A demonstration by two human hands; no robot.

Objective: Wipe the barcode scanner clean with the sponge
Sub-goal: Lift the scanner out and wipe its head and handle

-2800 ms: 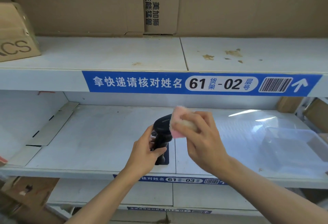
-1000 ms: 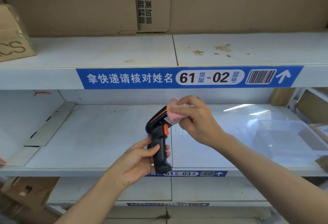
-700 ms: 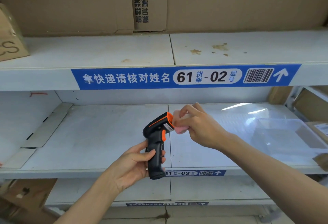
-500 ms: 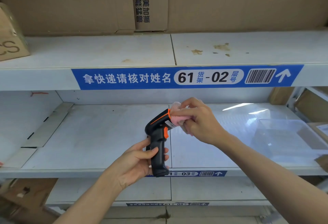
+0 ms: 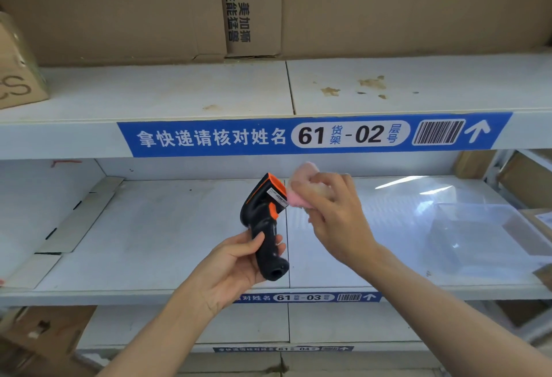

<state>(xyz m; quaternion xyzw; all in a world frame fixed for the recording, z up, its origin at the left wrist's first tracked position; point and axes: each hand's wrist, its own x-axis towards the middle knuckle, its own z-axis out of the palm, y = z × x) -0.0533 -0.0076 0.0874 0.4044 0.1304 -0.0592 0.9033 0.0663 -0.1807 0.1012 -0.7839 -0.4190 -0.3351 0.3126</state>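
A black barcode scanner with an orange trigger and orange front rim is held upright in front of the middle shelf. My left hand grips its handle from the left, the butt end pointing toward me. My right hand pinches a pink sponge and presses it against the scanner's head on the right side, at the front window. My fingers cover much of the sponge.
White shelf boards run across the view, with blue label strips on their edges. A clear plastic tray sits on the middle shelf at the right. Cardboard boxes fill the top shelf.
The scanner's head has tipped further to the right and its butt end now faces me. My right hand with the sponge has shifted slightly up along the scanner's front.
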